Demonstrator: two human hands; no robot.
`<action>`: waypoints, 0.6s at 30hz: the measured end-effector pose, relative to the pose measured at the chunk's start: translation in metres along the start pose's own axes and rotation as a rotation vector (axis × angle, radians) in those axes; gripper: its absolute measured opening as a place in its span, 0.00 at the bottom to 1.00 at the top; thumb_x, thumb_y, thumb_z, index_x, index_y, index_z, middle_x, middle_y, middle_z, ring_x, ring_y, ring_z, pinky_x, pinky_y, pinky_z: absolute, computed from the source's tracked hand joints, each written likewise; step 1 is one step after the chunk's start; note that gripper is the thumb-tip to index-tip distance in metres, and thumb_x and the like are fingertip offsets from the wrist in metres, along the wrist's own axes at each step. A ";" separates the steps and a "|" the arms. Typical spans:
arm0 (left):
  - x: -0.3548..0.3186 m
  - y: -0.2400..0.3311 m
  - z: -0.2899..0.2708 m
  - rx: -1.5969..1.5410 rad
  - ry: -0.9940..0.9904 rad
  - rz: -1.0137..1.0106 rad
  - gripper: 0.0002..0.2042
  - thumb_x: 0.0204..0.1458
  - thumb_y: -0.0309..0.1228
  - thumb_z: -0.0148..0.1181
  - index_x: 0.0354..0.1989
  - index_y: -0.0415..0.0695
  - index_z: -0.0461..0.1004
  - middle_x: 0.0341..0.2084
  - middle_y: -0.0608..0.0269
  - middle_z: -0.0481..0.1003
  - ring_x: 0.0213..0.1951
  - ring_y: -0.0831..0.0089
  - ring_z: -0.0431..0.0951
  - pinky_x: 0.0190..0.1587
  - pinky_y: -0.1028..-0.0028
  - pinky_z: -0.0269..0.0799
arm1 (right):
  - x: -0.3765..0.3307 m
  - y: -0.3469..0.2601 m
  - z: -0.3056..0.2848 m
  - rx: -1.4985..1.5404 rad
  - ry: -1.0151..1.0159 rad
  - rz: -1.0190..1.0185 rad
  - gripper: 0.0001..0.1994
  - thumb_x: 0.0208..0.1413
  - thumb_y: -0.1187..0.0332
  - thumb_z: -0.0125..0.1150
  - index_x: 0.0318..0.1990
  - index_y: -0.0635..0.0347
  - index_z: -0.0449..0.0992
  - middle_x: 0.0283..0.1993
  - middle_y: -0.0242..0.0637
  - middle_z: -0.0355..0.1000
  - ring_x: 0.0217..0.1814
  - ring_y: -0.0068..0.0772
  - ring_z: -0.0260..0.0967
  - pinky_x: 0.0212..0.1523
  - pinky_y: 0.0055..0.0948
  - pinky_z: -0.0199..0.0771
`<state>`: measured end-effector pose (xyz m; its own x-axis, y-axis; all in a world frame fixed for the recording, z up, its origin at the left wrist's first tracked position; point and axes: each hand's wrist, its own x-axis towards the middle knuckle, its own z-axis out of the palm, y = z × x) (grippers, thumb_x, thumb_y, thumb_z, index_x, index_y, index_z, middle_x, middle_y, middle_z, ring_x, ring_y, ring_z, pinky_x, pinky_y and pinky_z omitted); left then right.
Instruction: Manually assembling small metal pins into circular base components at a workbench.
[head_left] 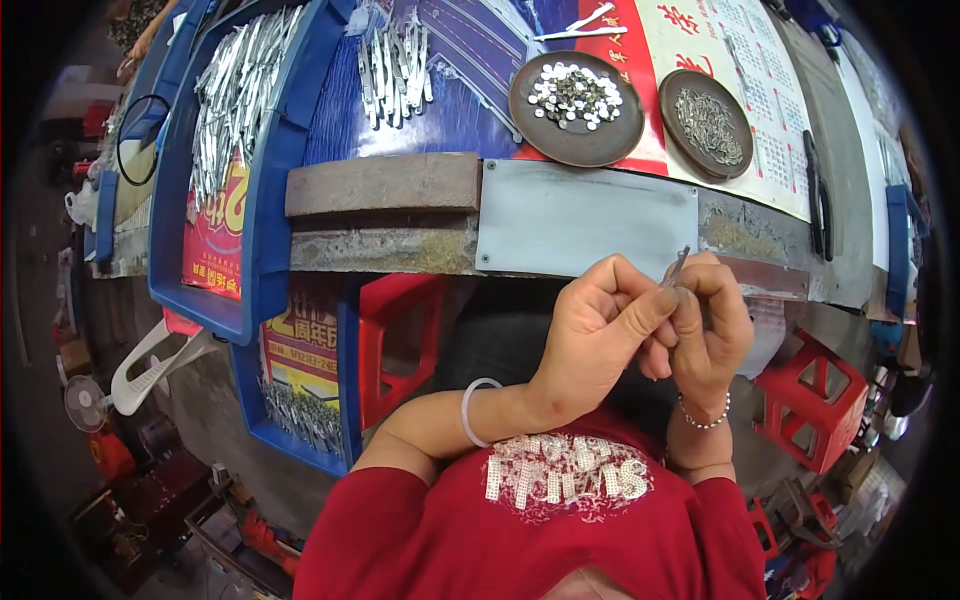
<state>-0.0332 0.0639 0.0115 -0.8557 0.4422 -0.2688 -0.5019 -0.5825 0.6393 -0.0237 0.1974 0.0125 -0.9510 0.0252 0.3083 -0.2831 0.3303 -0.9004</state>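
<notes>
My left hand [605, 325] and my right hand [714, 325] meet just in front of the bench edge, both closed with thumbs and fingertips pinched together. Between them a thin metal strip [680, 264] sticks up; its lower end is hidden by the fingers. Beyond the hands a pale grey plate [585, 220] is screwed to the bench. Behind it stands a brown dish [575, 152] of small white and dark round pieces. To its right is a smaller brown dish [690, 80] heaped with tiny metal pins.
A pile of metal strips [395, 75] lies on blue sheeting. At left, a blue tray [268, 200] holds many similar strips, with another blue tray [348, 380] lower down. Dark pliers [820, 195] lie at the right. Red stools [815, 400] flank me below the bench.
</notes>
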 end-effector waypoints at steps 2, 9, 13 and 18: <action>0.007 0.005 0.003 -0.006 -0.010 0.027 0.08 0.58 0.32 0.53 0.33 0.40 0.65 0.21 0.60 0.74 0.16 0.78 0.73 0.16 0.86 0.62 | 0.011 0.001 -0.004 0.000 0.023 -0.069 0.04 0.54 0.76 0.56 0.32 0.67 0.68 0.27 0.38 0.67 0.27 0.27 0.63 0.29 0.22 0.64; 0.029 0.011 0.006 -0.073 0.019 0.039 0.10 0.57 0.33 0.53 0.33 0.39 0.65 0.23 0.57 0.75 0.17 0.74 0.75 0.18 0.81 0.70 | 0.041 0.000 -0.020 -0.117 -0.068 -0.150 0.05 0.47 0.81 0.60 0.32 0.67 0.72 0.28 0.39 0.70 0.28 0.31 0.68 0.29 0.25 0.68; 0.034 0.006 0.000 -0.035 0.055 0.029 0.10 0.58 0.33 0.53 0.33 0.39 0.65 0.22 0.57 0.74 0.18 0.74 0.75 0.18 0.80 0.71 | 0.046 0.001 -0.023 -0.230 -0.158 -0.162 0.06 0.44 0.82 0.60 0.32 0.67 0.71 0.27 0.40 0.69 0.27 0.35 0.69 0.28 0.28 0.69; 0.035 -0.001 -0.003 0.044 0.094 0.047 0.10 0.58 0.34 0.53 0.32 0.40 0.64 0.21 0.60 0.72 0.18 0.75 0.75 0.18 0.81 0.71 | 0.049 0.005 -0.025 -0.293 -0.207 -0.173 0.06 0.42 0.82 0.60 0.29 0.66 0.70 0.26 0.38 0.68 0.25 0.36 0.69 0.26 0.28 0.68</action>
<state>-0.0632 0.0775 -0.0006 -0.8870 0.3483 -0.3031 -0.4570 -0.5693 0.6834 -0.0684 0.2235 0.0303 -0.9057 -0.2357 0.3525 -0.4226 0.5692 -0.7053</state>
